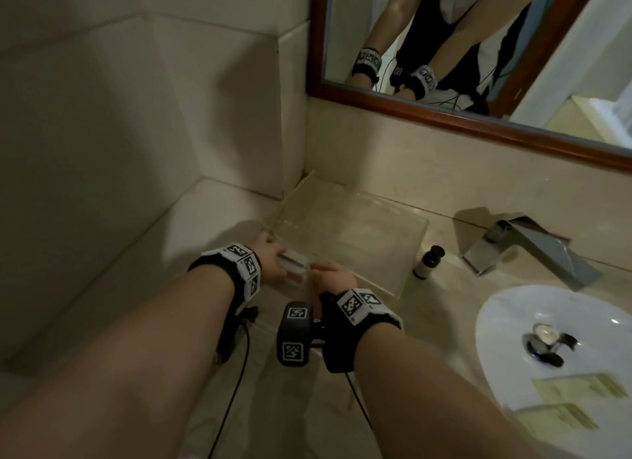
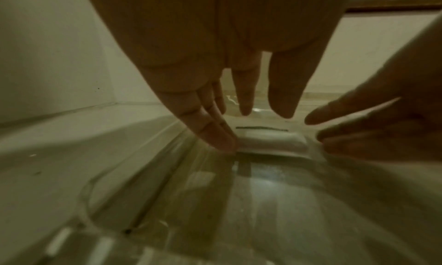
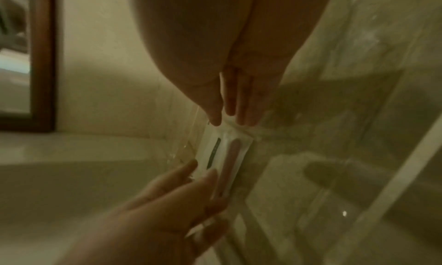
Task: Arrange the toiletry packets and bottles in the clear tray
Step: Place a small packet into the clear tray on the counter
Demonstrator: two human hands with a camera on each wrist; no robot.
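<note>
the white packet (image 1: 293,264) lies flat at the near left corner of the clear tray (image 1: 415,250), against its left wall. the left hand (image 1: 270,262) and right hand (image 1: 333,277) touch its two ends with straight, loosely spread fingertips (image 3: 216,120). the tray's remaining floor lies bare. a small bottle (image 1: 428,262) stands on the counter (image 1: 441,287) just beside the tray's right edge.

Three views over a bathroom counter: one from the head, two from the wrists.

The head view looks steeply down, the clear tray (image 1: 386,250) near centre, the mirror (image 1: 461,65) at one o'clock. Each wrist view sits very close, low over the tray, looking along the fingers; both share the white packet (image 2: 270,142) (image 3: 224,155) and the opposite hand's fingertips.
</note>
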